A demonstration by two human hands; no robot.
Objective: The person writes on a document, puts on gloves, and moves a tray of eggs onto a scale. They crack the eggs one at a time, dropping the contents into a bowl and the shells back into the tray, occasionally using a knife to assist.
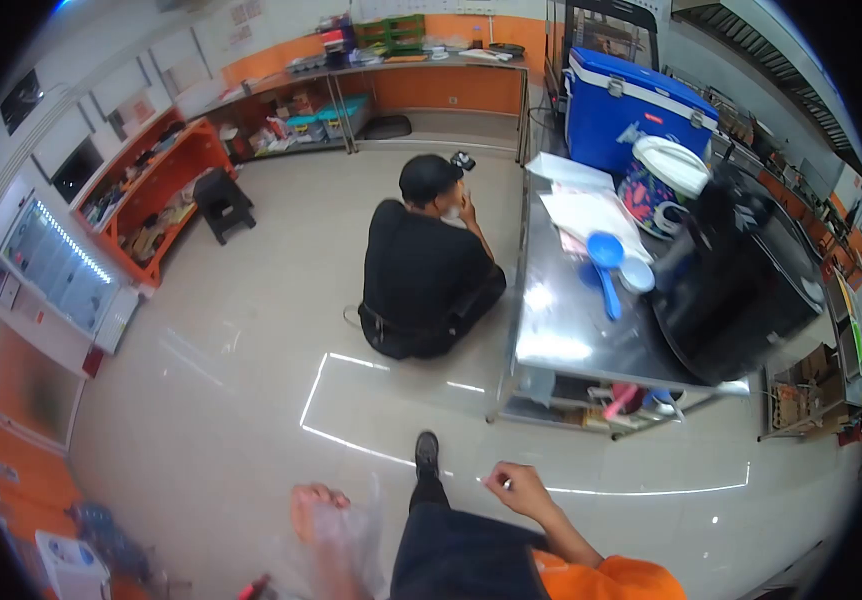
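Note:
Low in the view, my left hand [319, 505] has its fingers curled, with a thin clear plastic bag [363, 530] bunched around it and hanging by the wrist. My right hand [518, 490] is closed in front of my body, to the right of my leg. Something small may be between its fingertips, too small to name. My shoe [427, 455] stands on the tiled floor between the two hands.
A person in black [416, 270] crouches ahead beside a steel table [551, 325]. On the table are a blue cooler [631, 115], a patterned bucket [661, 185], a blue scoop [607, 262] and a large black container [736, 280]. A dark stool [223, 203] stands at left.

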